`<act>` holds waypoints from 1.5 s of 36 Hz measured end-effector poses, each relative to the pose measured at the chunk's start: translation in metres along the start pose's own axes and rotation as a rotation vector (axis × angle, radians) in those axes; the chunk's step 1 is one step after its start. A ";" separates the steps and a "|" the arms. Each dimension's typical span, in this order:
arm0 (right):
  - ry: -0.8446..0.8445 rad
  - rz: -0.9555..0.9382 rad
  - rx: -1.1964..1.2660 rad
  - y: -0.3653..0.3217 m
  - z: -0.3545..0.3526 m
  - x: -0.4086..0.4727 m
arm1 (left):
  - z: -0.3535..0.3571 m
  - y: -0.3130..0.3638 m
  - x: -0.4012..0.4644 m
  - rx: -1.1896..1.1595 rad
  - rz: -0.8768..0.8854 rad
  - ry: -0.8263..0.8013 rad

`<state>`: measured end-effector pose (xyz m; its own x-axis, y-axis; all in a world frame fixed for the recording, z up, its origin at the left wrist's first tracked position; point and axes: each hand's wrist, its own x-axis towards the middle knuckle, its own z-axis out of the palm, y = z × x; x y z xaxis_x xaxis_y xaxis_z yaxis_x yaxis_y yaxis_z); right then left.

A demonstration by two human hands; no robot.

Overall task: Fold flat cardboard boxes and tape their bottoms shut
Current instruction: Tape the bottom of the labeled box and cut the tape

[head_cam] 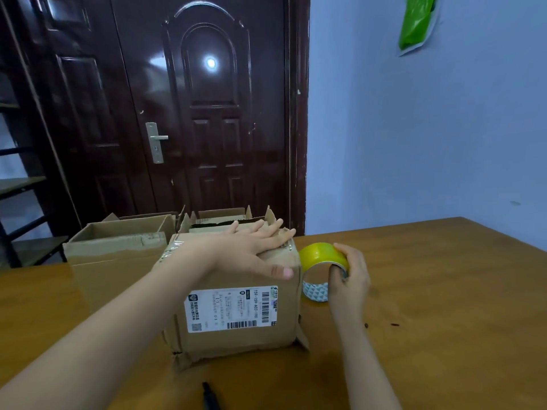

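Yellow tape roll is gripped in the right hand at the box's right edge, while the left hand presses flat, fingers straight, on the upturned bottom of the cardboard box near centre. This seam looks mid-taping; folded boxes stand open at far left, apparently done.

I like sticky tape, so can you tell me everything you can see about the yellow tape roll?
The tape roll is a wide ring of shiny, see-through yellowish tape wound on a core whose inside shows a pale triangle pattern. It stands on its edge on the brown wooden table, right beside the cardboard box, with its open hole facing the camera. The right hand grips it, fingers curled over the right side of the ring. Whether it touches the box, I cannot tell.
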<state>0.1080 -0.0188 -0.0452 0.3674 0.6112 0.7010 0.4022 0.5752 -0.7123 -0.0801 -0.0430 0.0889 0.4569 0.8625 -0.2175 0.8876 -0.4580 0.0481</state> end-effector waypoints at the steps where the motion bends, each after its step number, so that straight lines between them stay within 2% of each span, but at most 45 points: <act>1: -0.002 -0.010 -0.007 0.000 0.000 0.000 | 0.000 0.002 0.000 0.013 -0.013 -0.004; 11: -0.018 0.021 0.061 0.001 -0.001 -0.002 | -0.001 0.004 -0.013 0.021 -0.018 0.125; 15: -0.049 -0.017 0.072 -0.001 0.000 -0.005 | -0.004 -0.006 -0.027 -0.002 -0.016 0.116; 23: -0.277 -0.095 0.068 -0.007 0.021 -0.026 | 0.000 -0.033 -0.066 -0.142 -0.038 0.112; 29: -0.461 -0.018 0.097 -0.011 0.025 -0.033 | 0.005 -0.043 -0.081 -0.188 -0.097 0.120; 32: -0.322 -0.022 0.040 -0.022 0.022 -0.038 | 0.006 -0.042 -0.082 -0.169 -0.103 0.122; 35: -0.056 -0.237 -0.078 -0.035 0.016 -0.045 | 0.007 -0.042 -0.082 -0.172 -0.098 0.116; 36: -0.033 -0.316 -0.088 -0.038 0.015 -0.048 | 0.008 -0.043 -0.081 -0.176 -0.098 0.114; 38: -0.145 -0.452 -0.027 -0.042 0.012 -0.058 | 0.009 -0.044 -0.081 -0.192 -0.096 0.113; 40: -0.426 -0.435 0.047 -0.049 0.007 -0.069 | 0.009 -0.045 -0.080 -0.209 -0.094 0.117; 42: -0.838 -0.281 -0.031 -0.063 0.002 -0.079 | 0.009 -0.045 -0.080 -0.218 -0.098 0.119; 44: -1.288 -0.087 -0.249 -0.073 0.001 -0.087 | 0.009 -0.045 -0.079 -0.227 -0.103 0.121; 46: -1.552 0.018 -0.427 -0.080 0.002 -0.096 | 0.010 -0.045 -0.079 -0.237 -0.103 0.119; 48: -1.594 -0.006 -0.492 -0.085 0.004 -0.103 | 0.010 -0.045 -0.078 -0.243 -0.101 0.118; 54: -1.533 -0.036 -0.524 -0.094 0.004 -0.107 | 0.011 -0.047 -0.074 -0.251 -0.099 0.120</act>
<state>0.0280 -0.1359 -0.0535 -0.6567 0.7261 -0.2038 0.7361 0.5583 -0.3826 -0.1565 -0.0878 0.0918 0.3577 0.9264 -0.1172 0.9080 -0.3157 0.2755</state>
